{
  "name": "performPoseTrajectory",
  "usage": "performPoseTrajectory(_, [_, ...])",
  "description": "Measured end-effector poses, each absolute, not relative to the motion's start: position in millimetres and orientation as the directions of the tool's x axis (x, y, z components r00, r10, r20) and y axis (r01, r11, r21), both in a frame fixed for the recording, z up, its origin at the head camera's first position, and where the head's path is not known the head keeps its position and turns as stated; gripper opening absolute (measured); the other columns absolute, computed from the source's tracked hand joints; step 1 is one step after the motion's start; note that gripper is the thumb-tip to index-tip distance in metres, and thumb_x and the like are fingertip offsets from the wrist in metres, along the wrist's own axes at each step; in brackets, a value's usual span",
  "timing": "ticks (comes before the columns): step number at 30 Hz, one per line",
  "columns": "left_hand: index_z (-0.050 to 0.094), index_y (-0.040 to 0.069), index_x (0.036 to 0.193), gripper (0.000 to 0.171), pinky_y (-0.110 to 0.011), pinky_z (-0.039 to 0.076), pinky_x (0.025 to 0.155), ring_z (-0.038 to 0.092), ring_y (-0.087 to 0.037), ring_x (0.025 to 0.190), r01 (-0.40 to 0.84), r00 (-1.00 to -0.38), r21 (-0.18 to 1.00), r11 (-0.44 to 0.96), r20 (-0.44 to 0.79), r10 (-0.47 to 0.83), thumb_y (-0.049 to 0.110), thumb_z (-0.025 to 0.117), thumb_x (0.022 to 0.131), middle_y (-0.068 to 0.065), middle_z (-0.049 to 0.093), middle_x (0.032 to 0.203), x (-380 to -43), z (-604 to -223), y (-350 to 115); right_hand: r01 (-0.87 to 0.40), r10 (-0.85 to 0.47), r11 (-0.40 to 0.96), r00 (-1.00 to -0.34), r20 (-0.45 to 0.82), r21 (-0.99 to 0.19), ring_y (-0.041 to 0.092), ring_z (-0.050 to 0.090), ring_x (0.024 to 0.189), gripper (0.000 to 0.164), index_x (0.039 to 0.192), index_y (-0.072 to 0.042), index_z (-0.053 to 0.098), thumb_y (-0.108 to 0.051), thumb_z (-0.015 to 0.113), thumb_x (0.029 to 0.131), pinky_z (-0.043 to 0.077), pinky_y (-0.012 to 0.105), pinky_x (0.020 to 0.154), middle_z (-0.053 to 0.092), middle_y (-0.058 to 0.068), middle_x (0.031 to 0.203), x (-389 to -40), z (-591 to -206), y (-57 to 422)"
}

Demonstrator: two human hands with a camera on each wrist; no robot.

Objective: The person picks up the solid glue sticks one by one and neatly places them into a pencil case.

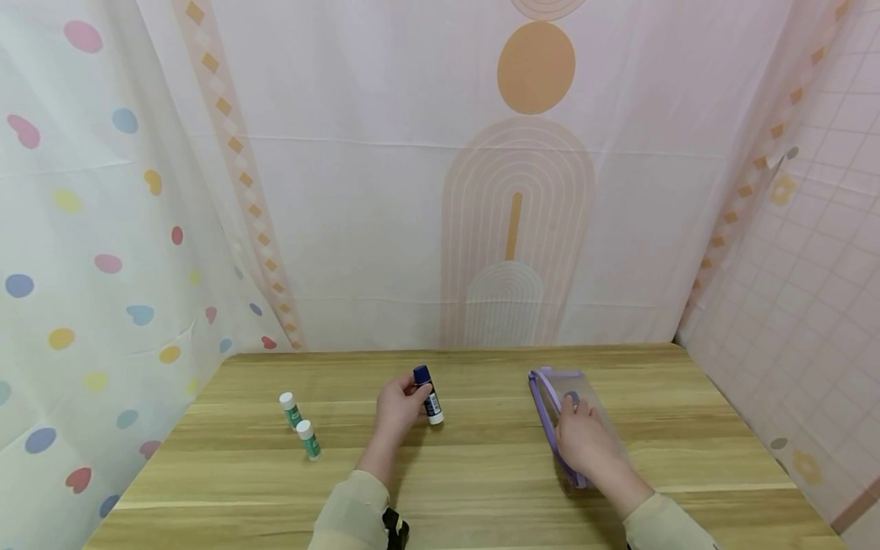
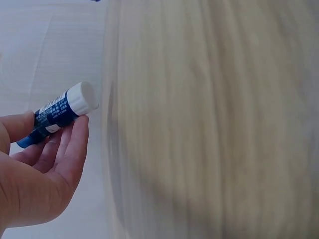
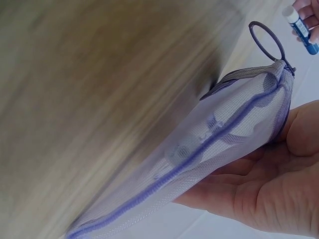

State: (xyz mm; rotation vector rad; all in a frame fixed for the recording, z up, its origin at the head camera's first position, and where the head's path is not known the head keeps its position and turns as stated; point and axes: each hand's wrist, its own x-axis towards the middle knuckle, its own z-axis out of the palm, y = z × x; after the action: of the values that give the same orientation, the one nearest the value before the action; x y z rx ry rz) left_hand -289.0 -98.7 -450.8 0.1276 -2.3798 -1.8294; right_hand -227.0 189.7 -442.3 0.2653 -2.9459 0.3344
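My left hand [image 1: 396, 409] pinches a glue stick [image 1: 432, 403] between thumb and fingers, tilted. It has a dark blue cap, a blue printed label and a white base, which faces outward in the left wrist view. To the right, my right hand [image 1: 590, 439] grips a mesh zipper pouch [image 3: 199, 144] with purple trim, fingers curled against its side. The pouch's mouth gapes toward the left, and a loop [image 3: 266, 42] sticks out at one end. Something pale with a round mark shows through the mesh.
Two small glue sticks with white caps and green labels stand at the left, one [image 1: 293, 413] behind the other [image 1: 311, 443]. Wood-grain table [image 1: 481, 473] spreads between the hands. A patterned curtain [image 1: 371, 244] hangs behind the far edge.
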Motion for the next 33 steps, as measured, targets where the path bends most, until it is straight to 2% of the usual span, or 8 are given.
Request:
performPoseTrajectory(9, [0.054, -0.014, 0.129, 0.040, -0.047, 0.060, 0.072, 0.064, -0.027, 0.084, -0.015, -0.997, 0.993, 0.116, -0.007, -0.072, 0.005, 0.064, 0.096, -0.019, 0.058, 0.100, -286, -447, -86, -0.200, -0.162, 0.960, -0.968, 0.193, -0.198, 0.054, 0.054, 0.102, 0.049, 0.128, 0.028, 0.042, -0.005, 0.055, 0.094, 0.048, 0.057, 0.092, 0.050, 0.046, 0.114, -227, -443, 190])
performPoseTrajectory(18, [0.055, -0.012, 0.129, 0.039, -0.047, 0.061, 0.073, 0.066, -0.027, 0.084, -0.023, -1.000, 0.995, 0.096, -0.021, -0.021, 0.007, 0.064, 0.096, -0.020, 0.061, 0.102, -284, -445, -73, -0.201, -0.160, 0.957, -0.968, 0.196, -0.210, 0.056, 0.053, 0.104, 0.048, 0.128, 0.028, 0.041, -0.004, 0.054, 0.094, 0.048, 0.058, 0.093, 0.049, 0.048, 0.115, -227, -442, 190])
performPoseTrajectory(25, [0.055, -0.011, 0.130, 0.040, -0.047, 0.060, 0.073, 0.066, -0.027, 0.088, -0.025, -0.999, 0.997, 0.079, -0.027, 0.022, 0.008, 0.064, 0.096, -0.019, 0.062, 0.103, -283, -445, -61, -0.174, -0.137, 0.951, -0.978, 0.157, -0.256, 0.062, 0.045, 0.116, 0.050, 0.131, 0.028, 0.037, -0.005, 0.051, 0.096, 0.042, 0.062, 0.099, 0.042, 0.052, 0.124, -227, -443, 190])
performPoseTrajectory(33, [0.055, -0.012, 0.129, 0.040, -0.045, 0.061, 0.070, 0.066, -0.025, 0.083, -0.041, -0.997, 0.998, 0.046, -0.044, 0.057, 0.009, 0.065, 0.096, -0.019, 0.065, 0.102, -280, -447, -45, -0.188, -0.148, 0.949, -0.975, 0.167, -0.253, 0.063, 0.045, 0.116, 0.049, 0.130, 0.029, 0.038, -0.004, 0.050, 0.096, 0.040, 0.063, 0.101, 0.042, 0.052, 0.122, -228, -444, 190])
